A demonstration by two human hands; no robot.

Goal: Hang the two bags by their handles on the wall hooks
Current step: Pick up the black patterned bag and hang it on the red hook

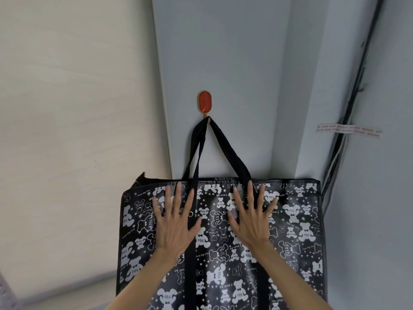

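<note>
A large black bag [295, 242] printed with white bears hangs flat against the grey wall. Its black handles [225, 144] loop over a hook under a red oval wall plate [204, 102]. My left hand [174, 222] lies flat on the bag's upper left front, fingers spread. My right hand [250, 220] lies flat on the upper middle, fingers spread too. Neither hand grips anything. Only this one bag and one hook are in view.
A cream wall [78, 108] stands to the left of the grey panel. Dark cables [348, 104] run down the wall at the right, beside a strip of printed tape [348, 130].
</note>
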